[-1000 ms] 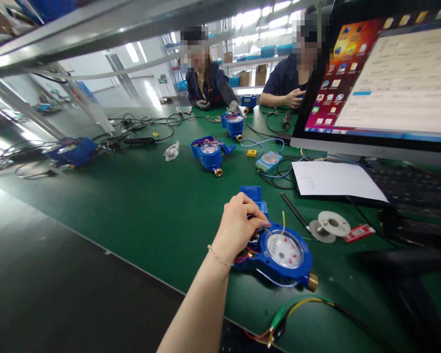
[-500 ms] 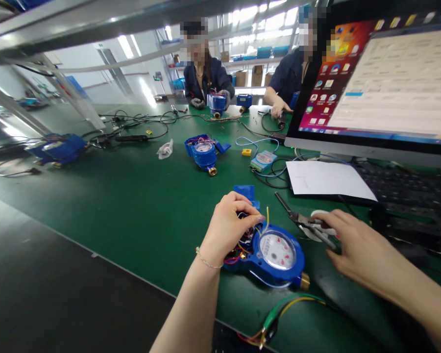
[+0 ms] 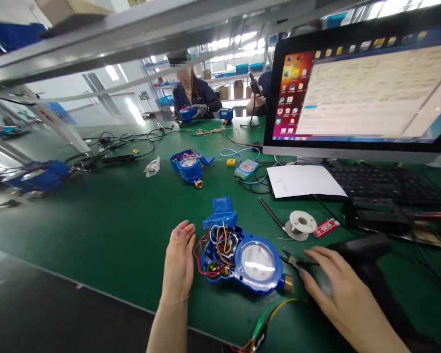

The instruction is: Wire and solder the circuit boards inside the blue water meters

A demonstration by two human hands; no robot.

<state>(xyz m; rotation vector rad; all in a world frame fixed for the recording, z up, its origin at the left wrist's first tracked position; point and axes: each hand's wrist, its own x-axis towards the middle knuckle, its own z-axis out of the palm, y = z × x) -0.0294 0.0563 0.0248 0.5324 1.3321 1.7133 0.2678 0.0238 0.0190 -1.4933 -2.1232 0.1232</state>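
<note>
A blue water meter lies on the green table with its wiring compartment uncovered; red, yellow and white wires show inside. Its blue cover sits behind the compartment. My left hand is open, palm turned up, just left of the meter and apart from it, with nothing in it. To the meter's right, my right hand has thumb and forefinger around the handles of a pair of cutting pliers, whose jaws point toward the meter. The other fingertips are partly hidden.
Behind the pliers are a wire spool, a slim dark rod and a red tag. A black handheld device lies right. Farther back stand a monitor, a second meter and co-workers. A clip lead lies in front.
My left hand has let go of the wires and moved left, opening. My right hand has brought the pliers down toward the meter's right side. The view has shifted right, revealing the spool.
</note>
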